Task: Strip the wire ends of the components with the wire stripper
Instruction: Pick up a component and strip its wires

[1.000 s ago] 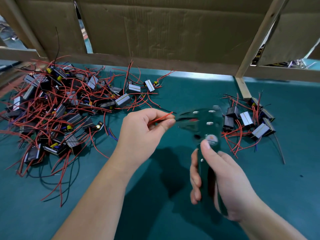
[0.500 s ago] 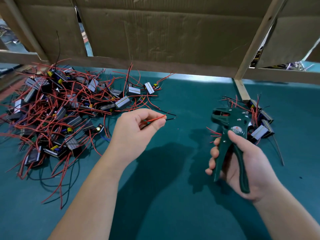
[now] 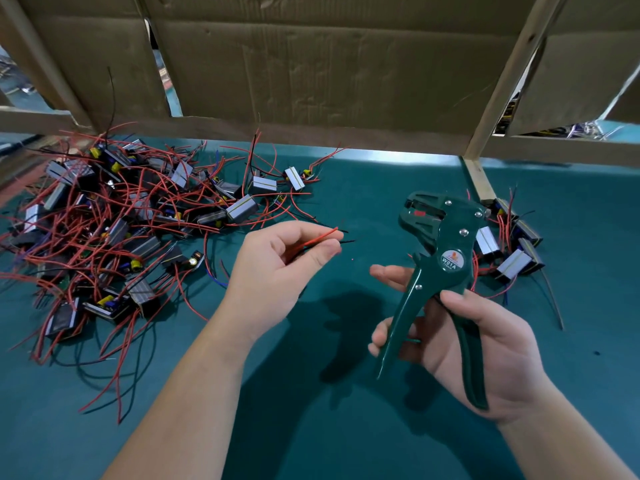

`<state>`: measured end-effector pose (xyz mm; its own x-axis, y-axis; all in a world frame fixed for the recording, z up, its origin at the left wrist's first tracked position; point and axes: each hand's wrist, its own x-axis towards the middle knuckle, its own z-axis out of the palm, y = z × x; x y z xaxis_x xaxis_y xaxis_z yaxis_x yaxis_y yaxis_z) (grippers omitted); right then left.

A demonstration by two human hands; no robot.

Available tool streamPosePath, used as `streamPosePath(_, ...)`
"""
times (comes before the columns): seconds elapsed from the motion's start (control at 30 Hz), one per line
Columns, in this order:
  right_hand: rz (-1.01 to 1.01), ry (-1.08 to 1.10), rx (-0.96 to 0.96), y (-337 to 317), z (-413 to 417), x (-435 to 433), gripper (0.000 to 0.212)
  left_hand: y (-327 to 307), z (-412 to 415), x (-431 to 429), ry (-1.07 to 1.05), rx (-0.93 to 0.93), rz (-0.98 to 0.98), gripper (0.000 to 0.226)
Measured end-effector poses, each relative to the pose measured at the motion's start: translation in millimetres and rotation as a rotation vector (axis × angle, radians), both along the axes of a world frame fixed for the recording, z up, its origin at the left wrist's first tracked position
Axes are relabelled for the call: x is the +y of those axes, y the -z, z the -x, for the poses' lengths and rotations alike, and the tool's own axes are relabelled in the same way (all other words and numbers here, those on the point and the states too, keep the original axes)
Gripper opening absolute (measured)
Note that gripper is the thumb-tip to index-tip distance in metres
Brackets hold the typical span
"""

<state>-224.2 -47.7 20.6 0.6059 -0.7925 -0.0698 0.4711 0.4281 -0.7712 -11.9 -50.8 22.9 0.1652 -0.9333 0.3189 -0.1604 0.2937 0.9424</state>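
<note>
My left hand (image 3: 277, 275) pinches a red wire and a black wire (image 3: 323, 237) between thumb and forefinger; their ends point right, and the component they belong to is hidden inside my palm. My right hand (image 3: 485, 351) grips the dark green wire stripper (image 3: 440, 268) by its handles, which are spread apart. The tool stands upright with its jaws at the top, facing left, a short gap from the wire ends.
A large tangled pile of components with red and black wires (image 3: 114, 230) covers the left of the green table (image 3: 311, 427). A small group of components (image 3: 509, 247) lies behind the stripper at the right. A wooden frame with cardboard panels (image 3: 311, 81) closes the back.
My right hand pulled the stripper away from the wire ends to the right, then raised it upright with its handles spread. My left hand kept its pinch on the wires.
</note>
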Motion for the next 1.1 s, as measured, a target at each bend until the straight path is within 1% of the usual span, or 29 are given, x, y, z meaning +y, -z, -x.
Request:
streamPosePath(0.03,0.004,0.001,-0.015,0,-1,1,0.075,-1,3,0,0.019,0.073,-0.009,0.013)
streamPosePath(0.1,0.007,-0.003,-0.029,0,-5,3,0.077,-4,9,0,0.082,0.327,-0.072,0.017)
streamPosePath(0.13,0.009,-0.013,-0.02,0,-8,4,0.076,-5,12,-1,0.137,0.489,-0.123,0.024)
streamPosePath(0.17,0.009,-0.03,-0.006,1,-10,6,0.076,-7,16,-2,0.193,0.638,-0.176,0.035)
streamPosePath(0.2,0.008,-0.051,0.009,2,-13,7,0.075,-8,19,-2,0.239,0.761,-0.215,0.045)
streamPosePath(0.23,0.006,-0.075,0.019,3,-16,9,0.073,-9,22,-2,0.267,0.863,-0.23,0.049)
streamPosePath(0.37,-0.01,-0.2,0.018,4,-23,14,0.064,-7,26,0,0.29,1.226,-0.201,0.05)
streamPosePath(0.4,-0.012,-0.227,0.016,4,-25,15,0.064,-5,24,1,0.291,1.278,-0.203,0.05)
streamPosePath(0.43,-0.013,-0.242,0.013,4,-26,15,0.064,-3,22,2,0.291,1.292,-0.217,0.051)
streamPosePath(0.5,-0.01,-0.228,0.018,6,-29,15,0.062,-2,22,3,0.278,1.259,-0.251,0.053)
streamPosePath(0.6,0.02,-0.088,0.053,6,-26,12,0.049,-4,24,0,0.188,1.24,-0.214,0.058)
streamPosePath(0.67,0.069,0.095,0.128,2,-18,5,0.04,-5,21,-4,0.114,1.166,-0.188,0.058)
streamPosePath(0.7,0.103,0.199,0.185,0,-12,0,0.041,-5,18,-5,0.074,1.092,-0.184,0.053)
streamPosePath(0.77,0.173,0.384,0.293,-5,0,-12,0.041,-2,12,-9,-0.027,0.93,-0.171,0.046)
streamPosePath(0.83,0.22,0.512,0.376,-8,13,-20,0.042,3,6,-12,-0.152,0.726,-0.179,0.037)
streamPosePath(0.9,0.262,0.579,0.432,-9,23,-25,0.032,10,0,-16,-0.285,0.475,-0.211,0.036)
streamPosePath(0.97,0.289,0.581,0.429,-8,29,-25,0.028,17,-6,-17,-0.421,0.201,-0.234,0.043)
streamPosePath(1.1,0.301,0.503,0.376,-2,27,-21,0.044,23,-29,-14,-0.748,-0.546,-0.309,0.052)
